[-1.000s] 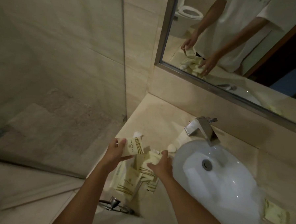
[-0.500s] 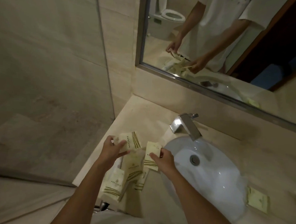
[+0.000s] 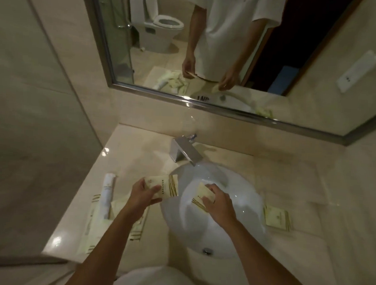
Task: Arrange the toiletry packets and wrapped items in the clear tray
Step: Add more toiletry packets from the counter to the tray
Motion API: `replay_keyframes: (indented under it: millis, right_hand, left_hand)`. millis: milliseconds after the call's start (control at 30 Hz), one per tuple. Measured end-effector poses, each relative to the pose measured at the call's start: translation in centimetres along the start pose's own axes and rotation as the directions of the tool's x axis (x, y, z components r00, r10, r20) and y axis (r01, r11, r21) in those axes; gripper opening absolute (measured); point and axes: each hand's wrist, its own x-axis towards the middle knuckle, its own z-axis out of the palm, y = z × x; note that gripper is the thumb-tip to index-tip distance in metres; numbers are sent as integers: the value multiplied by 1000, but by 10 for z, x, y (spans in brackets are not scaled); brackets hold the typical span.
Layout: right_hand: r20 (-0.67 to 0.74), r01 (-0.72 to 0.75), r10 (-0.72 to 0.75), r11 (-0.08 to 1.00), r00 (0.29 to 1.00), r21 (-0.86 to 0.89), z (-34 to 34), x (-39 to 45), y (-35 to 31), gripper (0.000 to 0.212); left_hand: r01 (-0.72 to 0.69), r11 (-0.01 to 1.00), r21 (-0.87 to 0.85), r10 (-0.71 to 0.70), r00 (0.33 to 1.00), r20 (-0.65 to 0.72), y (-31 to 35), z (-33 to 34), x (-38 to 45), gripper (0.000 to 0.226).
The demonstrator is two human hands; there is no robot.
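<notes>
Left hand (image 3: 144, 193) pinches large packet (image 3: 166, 188) beside sink (image 3: 239, 228) left rim. Right hand (image 3: 217, 203) grips small packet (image 3: 201, 195) over basin. Remaining packets (image 3: 95, 231) lie left on counter (image 3: 138, 148); clear tray not discernible. Risk: loosened grip drops small packet into basin, wetting wrapper.

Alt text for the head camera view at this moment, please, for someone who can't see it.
Seen from above, a person's left hand holds a cream toiletry packet and the right hand holds a smaller packet over a white sink. More packets and a rolled white item lie on the beige counter to the left, one packet to the right, below a mirror.
</notes>
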Motion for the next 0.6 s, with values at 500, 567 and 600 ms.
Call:
replay_keyframes:
  millis: [500,567,600]
  right_hand:
    - [-214,-6,23,997,977,79,-99,-21,112,47]
    - [-232,-20,27,999,972,32,-113,-21,132,37]
    - [-243,-23,26,1000,970,13,-121,-22,142,32]
  left_hand:
    - [-115,980,165,104,992,72,-19,138,-42,21]
    - [-103,984,148,92,993,80,-22,158,-45,28]
    - [-97,985,143,86,993,83,-23,167,-46,30]
